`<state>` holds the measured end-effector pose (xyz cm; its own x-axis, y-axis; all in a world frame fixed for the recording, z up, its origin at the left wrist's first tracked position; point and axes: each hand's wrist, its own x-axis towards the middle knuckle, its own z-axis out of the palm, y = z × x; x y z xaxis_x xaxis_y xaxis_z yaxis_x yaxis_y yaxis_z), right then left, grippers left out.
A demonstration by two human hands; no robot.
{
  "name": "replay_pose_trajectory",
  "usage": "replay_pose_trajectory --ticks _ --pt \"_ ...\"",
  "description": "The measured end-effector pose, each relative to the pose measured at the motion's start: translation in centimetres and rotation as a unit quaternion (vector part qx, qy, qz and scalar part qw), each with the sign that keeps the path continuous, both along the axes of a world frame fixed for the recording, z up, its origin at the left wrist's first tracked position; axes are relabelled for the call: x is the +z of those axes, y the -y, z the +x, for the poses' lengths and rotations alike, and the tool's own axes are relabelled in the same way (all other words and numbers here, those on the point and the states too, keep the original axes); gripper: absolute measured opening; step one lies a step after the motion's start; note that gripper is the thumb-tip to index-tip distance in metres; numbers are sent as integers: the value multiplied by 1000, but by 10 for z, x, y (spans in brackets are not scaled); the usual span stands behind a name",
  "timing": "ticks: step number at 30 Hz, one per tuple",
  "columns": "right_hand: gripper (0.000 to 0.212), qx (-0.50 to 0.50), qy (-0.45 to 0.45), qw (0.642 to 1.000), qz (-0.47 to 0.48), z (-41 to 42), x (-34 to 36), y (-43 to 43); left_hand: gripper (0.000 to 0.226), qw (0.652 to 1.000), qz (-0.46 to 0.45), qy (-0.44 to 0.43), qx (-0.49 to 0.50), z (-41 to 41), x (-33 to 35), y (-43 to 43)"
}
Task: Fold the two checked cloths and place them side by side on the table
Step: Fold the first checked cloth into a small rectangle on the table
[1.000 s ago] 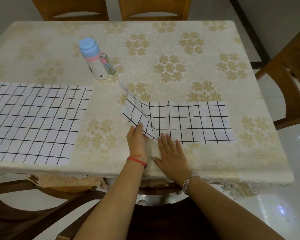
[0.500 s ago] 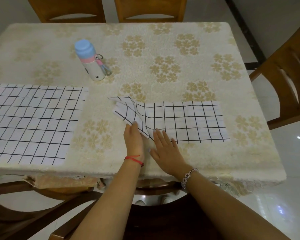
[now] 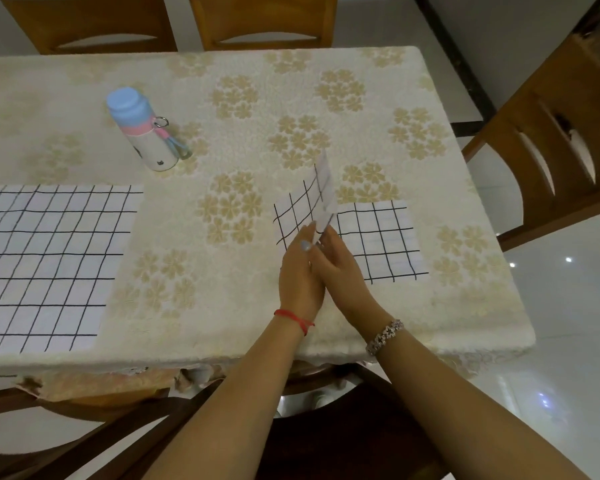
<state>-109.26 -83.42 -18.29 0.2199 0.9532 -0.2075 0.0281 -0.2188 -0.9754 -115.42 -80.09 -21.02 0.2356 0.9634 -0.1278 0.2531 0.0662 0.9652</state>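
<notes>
Hands, left and right, pinched on raised cloth edge; flat cloth well apart.

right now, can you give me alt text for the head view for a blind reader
Two hands, left hand and right hand, pinch the near edge of the right checked cloth, holding its left part raised mid-fold over a floral-covered table. A second checked cloth lies flat at the left, with a blue-capped bottle standing beyond it.
</notes>
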Motion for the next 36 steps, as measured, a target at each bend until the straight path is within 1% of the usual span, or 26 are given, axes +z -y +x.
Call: replay_pose_trajectory --ticks 1,3,4,5,6,9,10,12,14,19,24,26,32,36 --pt "36 -21 3 1000 -6 3 -1 0 43 999 8 -17 -26 4 -2 1" --pt "22 -91 -1 996 -19 10 -3 0 40 989 85 -104 -60 9 -7 5" --pt "9 -134 -5 990 -32 15 -3 0 40 983 118 -125 -67 10 -12 7" --pt "6 -175 -7 983 -47 19 -5 1 41 977 135 -146 -82 12 -14 9" --pt "13 -206 -11 976 -67 23 -8 2 43 969 144 -173 -98 13 -17 10" --pt "27 -237 -19 965 -106 36 -22 4 51 938 148 -283 -137 12 -28 11" --pt "26 -240 -22 965 -107 40 -24 6 52 925 155 -318 -139 8 -29 11" --pt "17 -245 -32 964 -96 49 -28 11 54 907 159 -368 -133 2 -36 11" --pt "14 -255 -47 961 -96 56 -32 16 53 905 141 -383 -123 -2 -42 11" --pt "15 -284 -59 949 -122 68 -43 24 54 923 147 -344 -88 -3 -46 14" --pt "33 -320 -51 936 -137 82 -45 28 63 940 138 -308 -56 -6 -42 12" --pt "31 -328 -42 933 -140 87 -45 29 63 935 140 -318 -68 -7 -42 10" --pt "15 -349 -7 923 -163 98 -52 30 63 913 138 -368 -111 -5 -51 8" --pt "11 -348 33 921 -170 105 -57 32 62 890 132 -411 -144 -6 -56 6"
